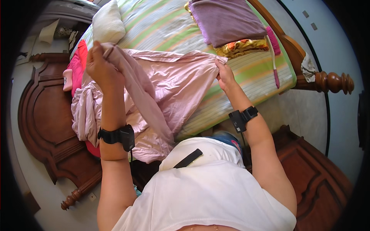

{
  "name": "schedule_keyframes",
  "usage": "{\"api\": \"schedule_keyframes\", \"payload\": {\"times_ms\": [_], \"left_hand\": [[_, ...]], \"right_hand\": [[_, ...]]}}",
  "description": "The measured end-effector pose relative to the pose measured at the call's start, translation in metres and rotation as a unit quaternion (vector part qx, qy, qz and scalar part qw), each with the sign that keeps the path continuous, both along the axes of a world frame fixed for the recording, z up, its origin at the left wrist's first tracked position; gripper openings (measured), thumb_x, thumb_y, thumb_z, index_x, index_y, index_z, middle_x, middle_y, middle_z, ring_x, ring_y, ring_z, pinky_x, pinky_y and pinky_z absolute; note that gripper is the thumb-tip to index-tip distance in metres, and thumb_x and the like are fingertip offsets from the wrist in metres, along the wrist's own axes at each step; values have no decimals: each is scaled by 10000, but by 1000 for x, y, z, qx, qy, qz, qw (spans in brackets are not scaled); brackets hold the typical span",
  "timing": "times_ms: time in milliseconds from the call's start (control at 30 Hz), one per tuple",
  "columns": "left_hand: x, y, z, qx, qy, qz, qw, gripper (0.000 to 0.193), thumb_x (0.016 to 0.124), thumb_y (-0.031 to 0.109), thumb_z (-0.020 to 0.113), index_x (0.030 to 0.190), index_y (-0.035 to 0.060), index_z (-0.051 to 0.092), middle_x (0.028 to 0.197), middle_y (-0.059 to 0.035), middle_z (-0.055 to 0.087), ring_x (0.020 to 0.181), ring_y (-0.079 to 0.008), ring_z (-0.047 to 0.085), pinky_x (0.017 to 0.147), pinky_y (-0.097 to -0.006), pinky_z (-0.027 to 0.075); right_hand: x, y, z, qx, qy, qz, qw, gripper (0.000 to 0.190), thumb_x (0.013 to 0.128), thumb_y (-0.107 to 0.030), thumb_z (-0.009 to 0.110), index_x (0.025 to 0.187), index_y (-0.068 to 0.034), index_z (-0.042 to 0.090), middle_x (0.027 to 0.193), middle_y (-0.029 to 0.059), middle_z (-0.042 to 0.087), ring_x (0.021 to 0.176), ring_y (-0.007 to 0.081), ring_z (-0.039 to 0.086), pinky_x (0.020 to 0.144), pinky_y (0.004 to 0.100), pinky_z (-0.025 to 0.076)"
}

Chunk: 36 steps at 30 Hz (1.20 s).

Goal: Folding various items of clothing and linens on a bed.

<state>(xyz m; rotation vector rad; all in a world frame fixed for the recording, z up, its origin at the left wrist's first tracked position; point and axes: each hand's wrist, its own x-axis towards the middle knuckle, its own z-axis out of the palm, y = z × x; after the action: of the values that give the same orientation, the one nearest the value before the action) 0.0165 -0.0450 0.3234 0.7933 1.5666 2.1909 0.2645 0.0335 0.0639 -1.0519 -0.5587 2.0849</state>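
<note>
A large pale pink satin-like sheet (179, 83) is stretched between my hands above the bed. My left hand (102, 66), raised at the left, grips a bunched edge of it. At the right, my right hand (225, 75) pinches one corner between thumb and fingers. A fold of the sheet droops from the left hand toward my waist, and more of it lies crumpled by the headboard. Under it is a mattress (162, 26) covered in green, white and orange stripes.
A white pillow (108, 23) lies at the upper left, near bright pink cloth (76, 72). Folded purple and yellow fabrics (228, 23) are stacked at the far right, beside a pink long-handled brush (273, 49). A carved wooden headboard (55, 112) and footboard post (332, 82) flank the bed.
</note>
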Motion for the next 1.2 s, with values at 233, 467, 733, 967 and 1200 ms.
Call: {"api": "schedule_keyframes", "payload": {"times_ms": [233, 467, 733, 967, 1200], "left_hand": [[57, 13, -108, -346, 127, -320, 873, 280, 835, 259, 554, 853, -9, 633, 736, -33, 597, 679, -95, 521, 636, -235, 417], [85, 41, -126, -354, 24, -311, 882, 305, 790, 271, 614, 813, -32, 627, 688, -12, 571, 626, -66, 476, 558, -222, 370], [93, 40, -144, -366, 30, -400, 840, 283, 832, 273, 560, 798, 4, 640, 723, -34, 599, 675, -89, 514, 610, -240, 423], [58, 21, -175, -347, 26, -258, 901, 261, 822, 267, 551, 850, 17, 619, 798, -77, 598, 738, -146, 553, 700, -297, 446], [3, -1, -212, -400, 431, -225, 777, 276, 703, 302, 586, 861, 77, 607, 890, -129, 567, 906, -298, 523, 812, -374, 406]], "right_hand": [[-53, -32, 100, 89, 74, 76, 990, 241, 879, -242, 512, 1029, -61, 564, 894, -4, 598, 781, 71, 557, 694, 211, 439], [-30, -37, 79, 128, -34, 129, 983, 310, 917, -299, 409, 1060, -62, 548, 918, -16, 577, 824, 58, 518, 716, 215, 404], [-26, -48, 84, 146, -27, 94, 984, 332, 890, -275, 480, 1118, -36, 518, 1027, -4, 542, 938, 79, 484, 814, 239, 382], [-5, -41, 71, 188, -120, 78, 972, 278, 869, -208, 519, 1074, -22, 554, 973, 2, 579, 887, 73, 507, 789, 221, 382], [38, -34, 93, 297, -128, 98, 941, 303, 876, -169, 492, 1133, -12, 514, 1097, 39, 545, 1007, 101, 490, 878, 239, 364]]}}
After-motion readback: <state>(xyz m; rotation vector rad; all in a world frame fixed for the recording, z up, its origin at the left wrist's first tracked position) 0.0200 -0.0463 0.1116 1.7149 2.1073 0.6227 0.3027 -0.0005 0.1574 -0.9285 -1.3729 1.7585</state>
